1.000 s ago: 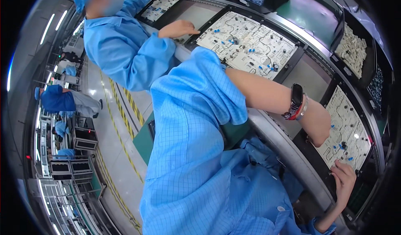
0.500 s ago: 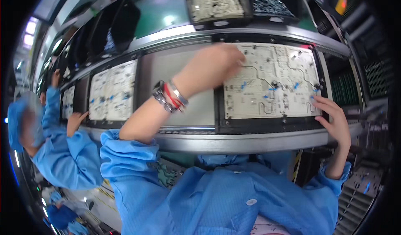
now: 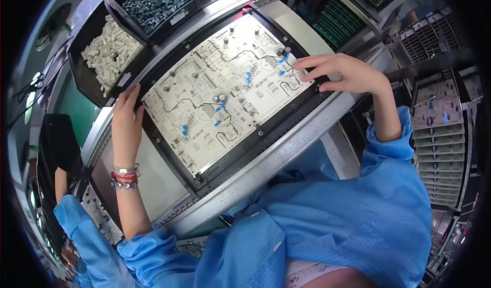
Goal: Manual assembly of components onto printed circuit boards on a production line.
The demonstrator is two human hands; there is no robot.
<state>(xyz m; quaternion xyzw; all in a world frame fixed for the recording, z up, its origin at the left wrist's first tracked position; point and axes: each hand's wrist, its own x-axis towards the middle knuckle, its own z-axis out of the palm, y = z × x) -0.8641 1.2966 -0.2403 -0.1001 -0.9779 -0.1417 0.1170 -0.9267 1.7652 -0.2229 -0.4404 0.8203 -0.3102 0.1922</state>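
Observation:
A cream-coloured circuit board (image 3: 204, 86) lies in a black carrier frame (image 3: 245, 146) on the conveyor, with small blue, black and silver cylindrical components standing on it. My left hand (image 3: 127, 129) rests at the frame's left edge, fingers stretched along it and thumb apart, holding nothing that I can see. On the opposite side, my right hand (image 3: 355, 73) reaches over the frame's right end. Its fingers are spread, with the tips at the board's right edge near some blue components (image 3: 283, 59).
Beyond the rail (image 3: 215, 14) stand a black bin of white parts (image 3: 110, 52) and a black bin of dark parts (image 3: 158, 4). Racks of boards (image 3: 434, 160) stand at the right. A co-worker's blue sleeve (image 3: 84, 231) shows at lower left.
My left hand has come down from over the board to the frame's left edge. My right hand stays by the right end. The view has turned and shifted toward the right.

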